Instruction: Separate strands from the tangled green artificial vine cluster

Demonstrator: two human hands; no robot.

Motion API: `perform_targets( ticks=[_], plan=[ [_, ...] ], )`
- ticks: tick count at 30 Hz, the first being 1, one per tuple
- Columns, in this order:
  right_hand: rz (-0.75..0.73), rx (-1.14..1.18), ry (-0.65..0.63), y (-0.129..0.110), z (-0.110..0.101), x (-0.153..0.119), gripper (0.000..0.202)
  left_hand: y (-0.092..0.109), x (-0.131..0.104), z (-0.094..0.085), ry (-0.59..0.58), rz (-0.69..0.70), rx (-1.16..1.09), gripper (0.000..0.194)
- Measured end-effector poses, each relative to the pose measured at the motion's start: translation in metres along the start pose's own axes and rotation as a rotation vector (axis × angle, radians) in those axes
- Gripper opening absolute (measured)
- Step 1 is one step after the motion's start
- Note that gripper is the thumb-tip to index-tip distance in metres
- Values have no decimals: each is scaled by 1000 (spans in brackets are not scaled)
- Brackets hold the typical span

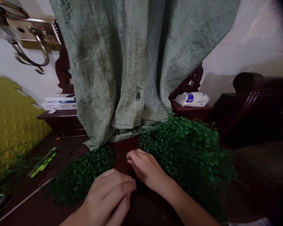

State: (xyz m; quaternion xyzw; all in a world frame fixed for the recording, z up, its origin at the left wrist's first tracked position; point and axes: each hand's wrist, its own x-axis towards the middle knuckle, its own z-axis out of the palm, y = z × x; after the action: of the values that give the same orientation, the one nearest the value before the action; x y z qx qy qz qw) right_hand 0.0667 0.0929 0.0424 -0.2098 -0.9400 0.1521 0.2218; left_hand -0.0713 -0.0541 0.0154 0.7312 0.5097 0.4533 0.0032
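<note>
Two heaps of small-leaved green plants lie on a dark red wooden surface: a smaller heap (82, 175) at the left and a larger heap (191, 150) at the right. Between them, low in the view, is my left hand (110, 194), its fingers curled together; what they hold, if anything, is hidden. My right hand (147, 169) is beside the larger heap, fingers pinched on a tiny green bit (127, 159). The two hands are close but apart. A few loose leaves (119, 153) lie just beyond them.
A grey-green woven cloth (132, 62) hangs behind the heaps. White boxes (60, 102) stand on a ledge at the left, a white and blue packet (192, 99) at the right. Stems and a bright green item (43, 163) lie far left. A metal hook (41, 47) is upper left.
</note>
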Motion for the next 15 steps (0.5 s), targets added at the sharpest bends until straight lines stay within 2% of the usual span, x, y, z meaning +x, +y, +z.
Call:
perform_targets(
  ticks=[3, 4, 6, 9, 13, 15],
  plan=[
    [18, 24, 16, -1, 1, -2, 18, -21, 39, -9, -118, 284, 214, 30],
    [35, 50, 24, -1, 1, -2, 23, -27, 45, -11, -121, 309, 279, 30],
    [55, 144, 24, -1, 1, -2, 27, -38, 48, -11, -109, 220, 328, 29],
    [49, 299, 3, -2, -1, -3, 23, -45, 42, -10, -94, 37, 268, 30],
    [85, 428, -38, -2, -4, -4, 24, -38, 34, -9, -155, 31, 236, 36],
    [86, 468, -67, -4, -6, -5, 29, -34, 32, -7, -135, -32, 149, 32]
  ],
)
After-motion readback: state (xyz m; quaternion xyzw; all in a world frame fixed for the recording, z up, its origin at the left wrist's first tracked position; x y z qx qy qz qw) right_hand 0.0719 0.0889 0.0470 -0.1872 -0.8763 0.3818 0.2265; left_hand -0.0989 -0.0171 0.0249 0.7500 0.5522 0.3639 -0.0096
